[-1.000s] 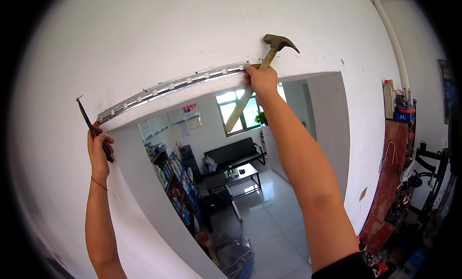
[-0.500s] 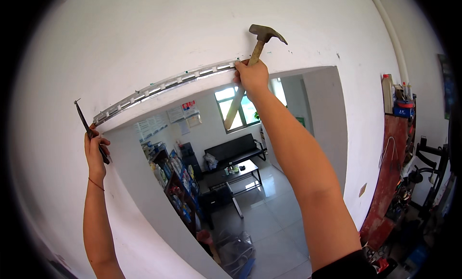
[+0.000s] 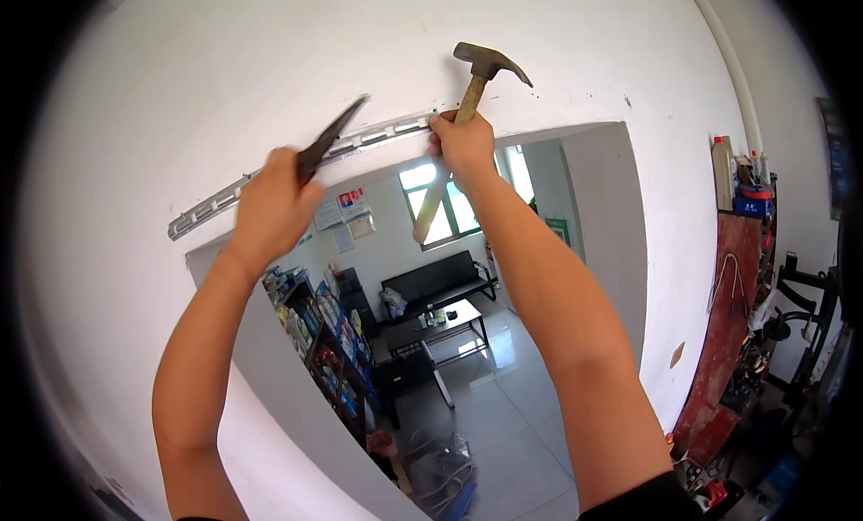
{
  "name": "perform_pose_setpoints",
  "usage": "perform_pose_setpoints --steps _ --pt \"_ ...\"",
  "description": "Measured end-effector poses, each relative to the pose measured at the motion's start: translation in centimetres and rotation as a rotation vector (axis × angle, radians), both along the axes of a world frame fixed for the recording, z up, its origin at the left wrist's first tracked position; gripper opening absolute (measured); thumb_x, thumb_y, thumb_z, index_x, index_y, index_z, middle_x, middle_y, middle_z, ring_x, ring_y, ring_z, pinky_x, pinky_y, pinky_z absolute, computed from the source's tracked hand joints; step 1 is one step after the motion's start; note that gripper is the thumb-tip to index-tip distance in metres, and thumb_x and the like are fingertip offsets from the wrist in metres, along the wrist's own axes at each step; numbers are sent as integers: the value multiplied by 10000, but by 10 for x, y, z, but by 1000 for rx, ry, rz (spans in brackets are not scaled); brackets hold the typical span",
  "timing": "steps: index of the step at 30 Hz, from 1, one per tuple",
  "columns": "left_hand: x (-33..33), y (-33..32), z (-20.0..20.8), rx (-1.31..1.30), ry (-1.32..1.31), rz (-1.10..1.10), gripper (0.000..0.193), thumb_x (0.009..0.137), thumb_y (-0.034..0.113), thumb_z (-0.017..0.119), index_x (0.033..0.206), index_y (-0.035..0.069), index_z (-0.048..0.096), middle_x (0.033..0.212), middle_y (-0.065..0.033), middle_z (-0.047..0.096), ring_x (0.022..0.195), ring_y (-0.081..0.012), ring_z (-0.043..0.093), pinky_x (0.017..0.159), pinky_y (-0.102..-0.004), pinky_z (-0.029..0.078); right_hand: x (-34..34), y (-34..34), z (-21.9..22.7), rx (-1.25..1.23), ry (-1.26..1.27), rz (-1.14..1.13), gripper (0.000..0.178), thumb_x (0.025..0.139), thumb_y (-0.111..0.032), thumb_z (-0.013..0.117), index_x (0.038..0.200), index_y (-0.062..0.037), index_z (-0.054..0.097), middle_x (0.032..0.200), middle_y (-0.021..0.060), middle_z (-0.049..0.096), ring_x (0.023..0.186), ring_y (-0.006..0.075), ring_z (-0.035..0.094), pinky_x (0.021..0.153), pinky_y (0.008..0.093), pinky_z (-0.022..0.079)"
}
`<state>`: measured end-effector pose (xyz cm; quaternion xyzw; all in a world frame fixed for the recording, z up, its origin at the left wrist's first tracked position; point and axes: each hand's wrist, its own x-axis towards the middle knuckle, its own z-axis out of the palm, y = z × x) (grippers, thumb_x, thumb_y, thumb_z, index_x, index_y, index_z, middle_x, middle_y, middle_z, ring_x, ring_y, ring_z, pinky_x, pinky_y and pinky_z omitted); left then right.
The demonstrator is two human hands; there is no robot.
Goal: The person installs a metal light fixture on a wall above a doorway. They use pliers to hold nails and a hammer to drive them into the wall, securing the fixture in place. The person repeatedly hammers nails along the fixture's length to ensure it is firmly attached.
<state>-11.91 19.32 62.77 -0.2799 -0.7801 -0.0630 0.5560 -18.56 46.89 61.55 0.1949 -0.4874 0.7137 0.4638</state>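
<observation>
A slotted metal strip (image 3: 395,130) lies along the white wall (image 3: 270,80), just above the top edge of a doorway (image 3: 603,224). Seen from the left hand (image 3: 274,206), one end of the strip sits at nine o'clock and the other at two o'clock; the hand hides the stretch between, and whether it touches the metal there I cannot tell. That hand is closed in a fist around dark pliers (image 3: 331,143), whose slim end points to one o'clock across the front of the strip; how far apart their jaws stand is too blurred to tell. The right hand (image 3: 466,145) has the strip's upper end at its ten o'clock, with thumb and forefinger right at that end, apparently touching it. Its fingers are also curled around the wooden handle of a claw hammer (image 3: 473,94), leaving no visible gap; the head stands between twelve and one o'clock of the hand, the claw curving toward four, and the handle's butt hangs at seven, in front of a window (image 3: 439,224).
</observation>
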Motion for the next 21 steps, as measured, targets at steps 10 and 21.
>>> perform_pose_setpoints --steps 10,21 --pt "-27 86 45 -170 -53 133 367 910 321 564 1037 -20 610 1041 -237 687 933 -411 704 870 -488 562 -1 -3 -1 17 47 10 168 943 -86 638 1072 20 630 748 85 671 566 170 679 519 295 523" --pt "-34 85 42 -258 9 289 339 917 286 558 1035 -30 596 1060 -239 668 947 -406 690 878 -481 561 -2 -6 -3 29 26 -35 160 947 -100 645 1058 14 642 743 81 682 565 165 688 527 300 535"
